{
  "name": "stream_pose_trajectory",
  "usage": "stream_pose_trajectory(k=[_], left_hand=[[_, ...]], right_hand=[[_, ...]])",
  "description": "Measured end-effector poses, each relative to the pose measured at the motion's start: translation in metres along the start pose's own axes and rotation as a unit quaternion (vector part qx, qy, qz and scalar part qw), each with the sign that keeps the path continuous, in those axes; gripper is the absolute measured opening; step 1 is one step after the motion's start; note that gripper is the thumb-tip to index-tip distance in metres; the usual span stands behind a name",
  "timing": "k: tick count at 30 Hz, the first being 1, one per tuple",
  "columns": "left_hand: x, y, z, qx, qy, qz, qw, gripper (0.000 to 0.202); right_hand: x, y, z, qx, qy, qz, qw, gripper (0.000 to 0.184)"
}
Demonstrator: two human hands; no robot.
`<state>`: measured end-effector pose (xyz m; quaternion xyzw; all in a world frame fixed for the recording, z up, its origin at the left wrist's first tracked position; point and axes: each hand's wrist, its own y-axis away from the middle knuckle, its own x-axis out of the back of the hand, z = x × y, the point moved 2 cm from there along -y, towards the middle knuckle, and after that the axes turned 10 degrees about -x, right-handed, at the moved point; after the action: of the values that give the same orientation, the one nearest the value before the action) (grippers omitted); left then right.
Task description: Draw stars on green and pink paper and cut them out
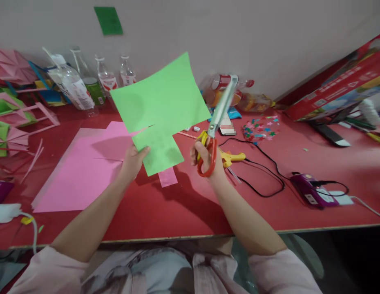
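Observation:
My left hand [133,160] pinches the lower edge of a green paper sheet [162,107] and holds it up above the red table [184,208]. The sheet has a cut running in from its left side and a narrower tab at the bottom. My right hand [205,157] grips a pair of scissors [217,118] by their red and yellow handles, with the silver blades pointing up and away, just right of the green sheet. The blades look closed and do not touch the paper.
Pink paper sheets [82,171] lie flat on the table under my left arm. Plastic bottles [86,83] stand at the back left beside folded paper crafts [12,106]. A yellow glue gun [234,157], a black cable [266,171], star stickers [260,128], a purple device [311,190] and colourful boxes [340,87] lie to the right.

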<state>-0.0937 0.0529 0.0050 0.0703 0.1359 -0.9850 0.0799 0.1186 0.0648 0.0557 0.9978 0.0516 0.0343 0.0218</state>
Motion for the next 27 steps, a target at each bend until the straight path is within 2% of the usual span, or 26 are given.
stream_pose_trajectory(k=[3, 5, 8, 11, 15, 22, 27], left_hand=[[0.013, -0.009, 0.002, -0.018, 0.0, 0.04, 0.999, 0.039], [0.019, -0.013, 0.005, -0.034, 0.004, 0.075, 0.997, 0.039], [0.024, -0.016, 0.01, -0.06, 0.009, 0.113, 0.992, 0.038], [0.025, -0.016, 0.015, -0.082, 0.014, 0.116, 0.99, 0.03], [0.021, -0.012, 0.013, -0.072, 0.0, 0.092, 0.993, 0.022], [0.012, -0.004, 0.006, -0.058, -0.004, 0.037, 0.998, 0.032], [0.006, 0.0, 0.008, -0.05, 0.017, 0.007, 0.999, 0.034]], right_hand=[[0.013, 0.0, 0.001, -0.015, 0.145, -0.025, 0.989, 0.037], [0.017, 0.001, 0.001, -0.021, 0.215, -0.081, 0.973, 0.039], [0.018, 0.006, 0.002, -0.051, 0.26, -0.168, 0.949, 0.04], [0.012, 0.009, 0.006, -0.074, 0.264, -0.209, 0.939, 0.043], [0.005, 0.012, 0.015, -0.081, 0.228, -0.214, 0.947, 0.043], [0.002, 0.014, 0.019, -0.074, 0.198, -0.217, 0.953, 0.044], [-0.001, 0.018, 0.017, -0.057, 0.199, -0.192, 0.959, 0.05]])
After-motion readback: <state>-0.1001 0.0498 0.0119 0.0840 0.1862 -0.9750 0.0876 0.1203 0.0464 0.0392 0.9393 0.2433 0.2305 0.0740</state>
